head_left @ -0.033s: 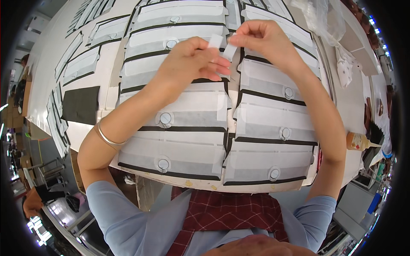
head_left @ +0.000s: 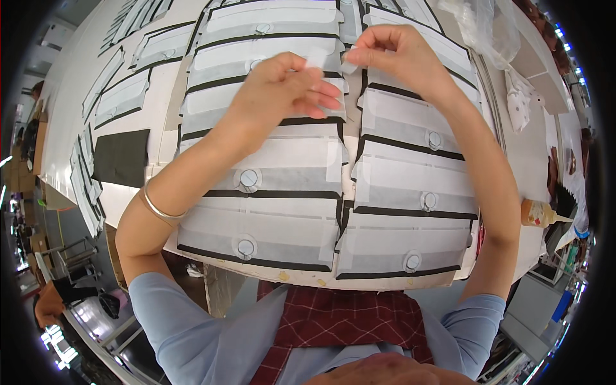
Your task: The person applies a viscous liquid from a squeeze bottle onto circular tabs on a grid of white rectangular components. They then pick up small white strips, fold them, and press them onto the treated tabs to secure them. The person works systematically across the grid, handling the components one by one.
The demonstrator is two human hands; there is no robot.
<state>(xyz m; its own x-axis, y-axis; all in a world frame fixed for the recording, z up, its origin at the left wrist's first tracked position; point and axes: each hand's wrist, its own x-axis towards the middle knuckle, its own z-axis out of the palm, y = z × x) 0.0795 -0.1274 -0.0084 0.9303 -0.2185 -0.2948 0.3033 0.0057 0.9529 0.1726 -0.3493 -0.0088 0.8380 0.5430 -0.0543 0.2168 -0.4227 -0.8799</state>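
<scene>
Above the far part of the table, my left hand (head_left: 276,90) pinches a white strip (head_left: 317,58) between thumb and forefinger, its other fingers loosely spread. A little to the right, my right hand (head_left: 401,61) is closed in a pinch on a small white piece (head_left: 350,67), which looks like the same strip material. A gap separates the two white pieces. Beneath my hands lie rows of white panels (head_left: 289,154) with black edges, each with a round disc (head_left: 249,178) near its lower edge. My left hand is slightly blurred.
A black rectangular sheet (head_left: 120,158) and more panels (head_left: 122,99) lie at the left. To the right are an amber bottle with a pointed nozzle (head_left: 536,213), a dark brush-like thing (head_left: 564,204) and clear plastic (head_left: 494,32). The table's near edge (head_left: 308,278) is close to my body.
My hands have moved apart slightly, the left one leftward and the right one a little up. The white piece at my right fingertips now shows shorter.
</scene>
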